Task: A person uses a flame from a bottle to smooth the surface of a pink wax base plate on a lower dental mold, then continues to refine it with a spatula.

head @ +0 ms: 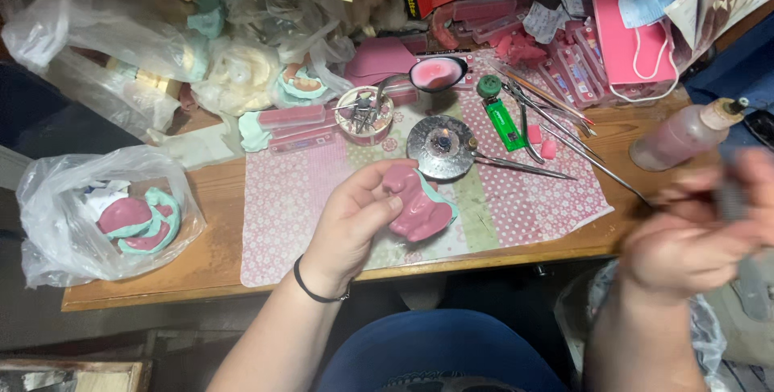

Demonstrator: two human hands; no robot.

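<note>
Head view: table [218, 199] front edge runs just below both hands; back half crammed with clutter, open room only on the pink patterned mat [298, 190] up front. Left hand [355, 219] clasps pink wax denture model [419, 203] over the mat, near the round burner [441, 147]. Right hand [693, 235] blurred past the right edge, closed round a thin grey tool [734, 203]. Bagged models [133, 219] far left.

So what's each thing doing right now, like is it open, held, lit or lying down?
left hand: closed around the pink and green dental model, held above the patterned mat.
right hand: blurred, raised off the table's right edge; whether it grips anything is unclear.
round metal burner: upright on the mat, small flame at its centre.
green lighter: lying flat.
plastic bag: open, models inside.
bottle: lying tilted, capped.
</note>
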